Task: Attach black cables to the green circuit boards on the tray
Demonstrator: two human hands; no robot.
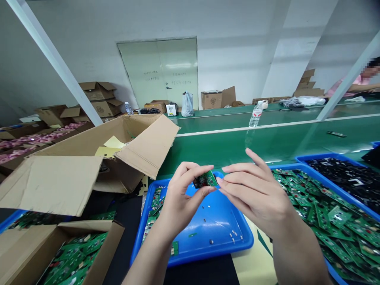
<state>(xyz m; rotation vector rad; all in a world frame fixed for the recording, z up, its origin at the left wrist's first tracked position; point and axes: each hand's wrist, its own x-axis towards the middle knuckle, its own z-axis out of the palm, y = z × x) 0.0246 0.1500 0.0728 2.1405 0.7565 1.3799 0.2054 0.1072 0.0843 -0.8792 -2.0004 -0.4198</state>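
My left hand pinches a small green circuit board between thumb and fingers, above a blue tray. Dark components show on the board's left part; my fingers cover some of it. From the right, my right hand meets the board's right edge with thumb and index fingertips close together, while its other fingers stretch out and the outermost is raised. In the tray beneath lie several circuit boards along the left side, small white pieces and a round metal-looking bit.
On the right, a blue tray is heaped with green boards, beside another tray of black parts. Cardboard boxes crowd the left, one holding boards. Behind, a bottle stands on the green bench. A person is at far right.
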